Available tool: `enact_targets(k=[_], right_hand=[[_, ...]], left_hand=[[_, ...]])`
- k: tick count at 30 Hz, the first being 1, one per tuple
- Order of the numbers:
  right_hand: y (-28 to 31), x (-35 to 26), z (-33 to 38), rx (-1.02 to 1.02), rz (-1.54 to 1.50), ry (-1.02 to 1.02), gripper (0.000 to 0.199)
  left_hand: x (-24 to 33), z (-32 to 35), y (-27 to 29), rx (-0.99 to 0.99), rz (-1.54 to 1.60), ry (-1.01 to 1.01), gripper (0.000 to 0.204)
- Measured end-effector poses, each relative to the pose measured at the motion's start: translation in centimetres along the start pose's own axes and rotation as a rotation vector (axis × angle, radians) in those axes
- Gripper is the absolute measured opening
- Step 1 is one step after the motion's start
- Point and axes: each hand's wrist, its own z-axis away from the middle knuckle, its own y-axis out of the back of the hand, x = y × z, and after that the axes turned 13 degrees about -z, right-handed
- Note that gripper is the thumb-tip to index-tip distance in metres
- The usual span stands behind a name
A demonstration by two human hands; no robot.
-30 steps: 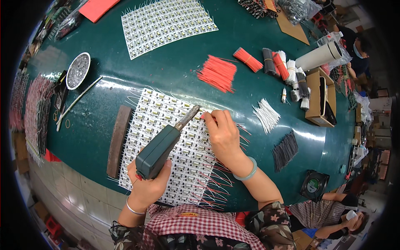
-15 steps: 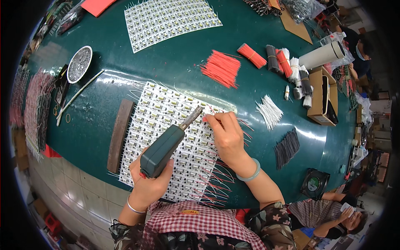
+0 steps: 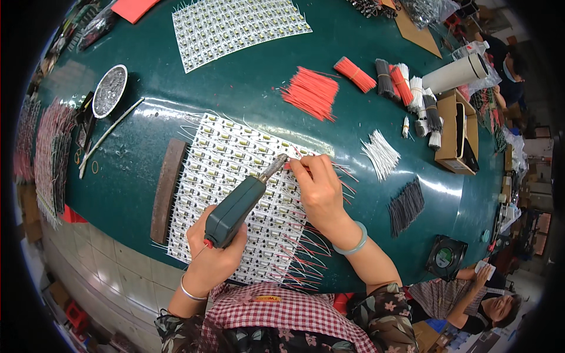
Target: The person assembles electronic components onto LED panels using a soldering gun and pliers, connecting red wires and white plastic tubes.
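One soldering iron (image 3: 237, 209), two panels (image 3: 271, 217)

Bright light throws white glare streaks on the glossy desk (image 3: 235, 94), toward its left and right edges; fisheye distortion curves its outline, and the dark rim looks soft.

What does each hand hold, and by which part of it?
Left hand: the dark green, metal-tipped soldering gun, at its rear. Right hand: thin red wires, apparently pinched near their tips.
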Motion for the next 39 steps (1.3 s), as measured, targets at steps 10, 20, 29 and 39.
enact_targets(k=[10,20,29,39], right_hand=[[0.1,-0.1,-0.1,-0.003,-0.002,0.005,0.028],[-0.1,0.0,-0.1,0.015,0.010,0.010,0.027],[0.3,-0.2,0.1,0.046,0.014,0.034,0.026],[-0.2,-1.1,1.2,0.046,-0.058,0.028,0.031]], left_hand=[[0.3,0.0,0.3,-0.033,0.039,0.072,0.015],[1.0,0.1,0.4,0.026,0.066,0.024,0.018],[0.9,0.9,0.6,0.040,0.095,0.040,0.014],[0.7,1.8,1.3,0.030,0.125,0.060,0.013]])
